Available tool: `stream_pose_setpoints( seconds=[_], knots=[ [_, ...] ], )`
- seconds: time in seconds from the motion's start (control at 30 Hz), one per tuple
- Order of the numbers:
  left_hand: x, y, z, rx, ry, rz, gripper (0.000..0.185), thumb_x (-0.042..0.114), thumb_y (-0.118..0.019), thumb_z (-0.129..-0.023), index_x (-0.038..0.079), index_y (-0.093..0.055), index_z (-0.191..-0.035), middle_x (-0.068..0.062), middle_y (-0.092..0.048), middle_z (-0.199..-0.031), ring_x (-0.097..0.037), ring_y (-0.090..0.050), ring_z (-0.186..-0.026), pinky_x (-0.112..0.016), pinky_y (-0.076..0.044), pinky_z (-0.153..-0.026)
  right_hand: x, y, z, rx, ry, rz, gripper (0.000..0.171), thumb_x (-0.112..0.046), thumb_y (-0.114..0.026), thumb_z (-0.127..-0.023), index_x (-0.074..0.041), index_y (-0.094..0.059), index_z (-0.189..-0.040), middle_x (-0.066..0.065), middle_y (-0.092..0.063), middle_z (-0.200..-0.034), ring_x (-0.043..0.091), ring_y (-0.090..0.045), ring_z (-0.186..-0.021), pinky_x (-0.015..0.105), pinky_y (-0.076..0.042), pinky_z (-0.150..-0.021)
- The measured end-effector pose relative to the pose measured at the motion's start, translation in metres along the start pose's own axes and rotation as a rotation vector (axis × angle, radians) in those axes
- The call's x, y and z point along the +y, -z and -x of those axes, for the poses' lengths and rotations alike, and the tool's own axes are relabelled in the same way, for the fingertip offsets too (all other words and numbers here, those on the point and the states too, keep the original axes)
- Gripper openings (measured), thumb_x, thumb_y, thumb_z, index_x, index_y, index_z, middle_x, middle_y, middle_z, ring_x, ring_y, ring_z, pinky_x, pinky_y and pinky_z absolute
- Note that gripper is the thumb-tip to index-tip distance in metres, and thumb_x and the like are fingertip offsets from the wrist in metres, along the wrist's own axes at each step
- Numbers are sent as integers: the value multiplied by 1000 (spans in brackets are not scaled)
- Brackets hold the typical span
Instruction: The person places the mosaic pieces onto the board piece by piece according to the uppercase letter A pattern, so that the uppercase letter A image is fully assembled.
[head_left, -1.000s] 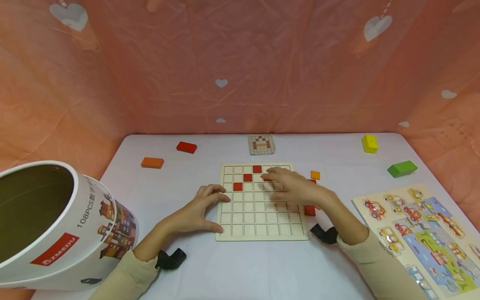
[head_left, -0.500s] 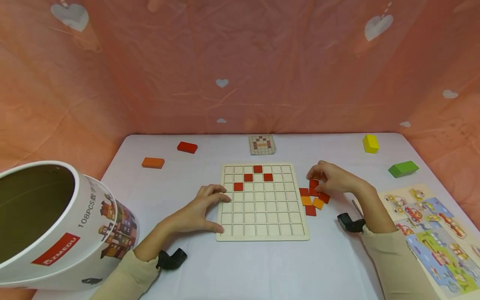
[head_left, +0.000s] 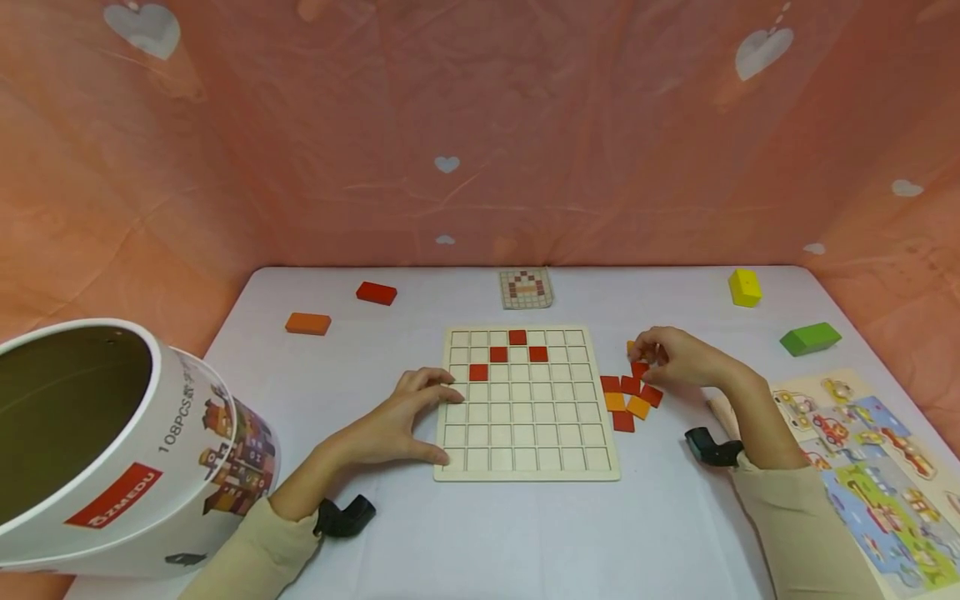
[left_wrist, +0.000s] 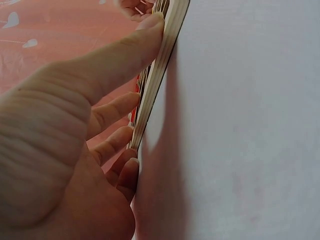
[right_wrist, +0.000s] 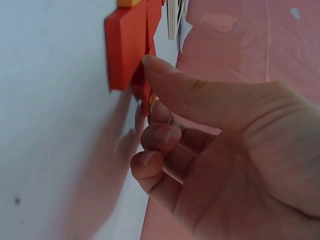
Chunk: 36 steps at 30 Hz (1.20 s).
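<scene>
A: Red, flat and square: how is the tile [head_left: 640,367] at the right hand [head_left: 678,357] described?

B: A thin wooden square with a painted red face is shown. It is pinched between thumb and curled fingers at the far end of the loose tile cluster [head_left: 628,399], just right of the grid board [head_left: 525,404]. In the right wrist view, the thumb tip [right_wrist: 152,67] is seen pressed on a red tile's edge.

A: How is the left hand [head_left: 393,421] placed?

B: Its fingers are spread and laid against the board's left edge; nothing is enclosed. The thumb is set at the near left corner.

A: What is found on the board?

B: Four red tiles [head_left: 517,337] are seated in cells near the far edge; the remaining cells are bare pale wood.
</scene>
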<state>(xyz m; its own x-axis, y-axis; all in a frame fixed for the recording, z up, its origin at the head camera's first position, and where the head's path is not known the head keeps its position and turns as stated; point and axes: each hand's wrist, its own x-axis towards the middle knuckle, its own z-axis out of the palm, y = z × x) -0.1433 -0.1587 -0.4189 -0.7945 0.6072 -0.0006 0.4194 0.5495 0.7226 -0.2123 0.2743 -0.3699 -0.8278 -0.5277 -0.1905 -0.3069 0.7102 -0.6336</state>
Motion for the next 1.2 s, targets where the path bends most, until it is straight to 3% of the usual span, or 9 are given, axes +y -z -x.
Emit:
stream_pose_setpoints(
  seconds=[0.2, 0.47, 0.63, 0.8, 0.97, 1.2],
  knots=[
    [-1, 0, 0, -2, -1, 3, 69, 37, -90, -71, 20, -59, -130, -2, -36, -148, -26, -25, -137, -55, -30, -109, 2, 0, 0, -1, 12, -8, 20, 6, -73, -81, 2, -65, -99, 4, -53, -85, 23, -47, -82, 28, -41, -67],
    [-1, 0, 0, 2, -8, 0, 68, 37, -90, -72, 20, -59, -130, -3, -37, -147, -28, -25, -136, -57, -30, -108, -9, 3, -1, 63, -21, -10, 12, 6, -71, -84, -2, -65, -89, 5, -59, -85, 23, -51, -79, 28, -44, -67],
    [0, 1, 0, -3, 2, 3, 68, 36, -90, -71, 21, -59, -130, -2, -36, -147, -26, -25, -137, -56, -30, -109, -34, -9, -15, 147, 79, -92, 12, 5, -67, -89, 3, -65, -101, 8, -65, -92, 25, -57, -84, 25, -50, -74],
    [0, 0, 0, -7, 5, 5, 68, 37, -90, -72, 20, -59, -130, -3, -36, -148, -28, -24, -138, -57, -29, -109, -78, -37, -36, 29, 227, -202, 16, 5, -65, -92, 5, -66, -108, 11, -64, -99, 26, -63, -79, 30, -53, -75],
    [0, 1, 1, -3, -1, 0, 68, 38, -89, -72, 18, -59, -130, -5, -37, -148, -29, -25, -139, -58, -29, -109, -117, -71, -60, -54, 298, -162, 17, 9, -63, -91, 3, -68, -106, 9, -65, -99, 17, -59, -78, 28, -51, -72],
    [0, 0, 1, -7, -1, 11, 69, 36, -90, -72, 19, -59, -131, -4, -36, -148, -27, -24, -139, -57, -30, -109, -139, -98, -74, -70, 266, -58, 28, 14, -61, -88, 3, -69, -112, 9, -68, -108, 19, -58, -94, 28, -50, -83]
  ],
)
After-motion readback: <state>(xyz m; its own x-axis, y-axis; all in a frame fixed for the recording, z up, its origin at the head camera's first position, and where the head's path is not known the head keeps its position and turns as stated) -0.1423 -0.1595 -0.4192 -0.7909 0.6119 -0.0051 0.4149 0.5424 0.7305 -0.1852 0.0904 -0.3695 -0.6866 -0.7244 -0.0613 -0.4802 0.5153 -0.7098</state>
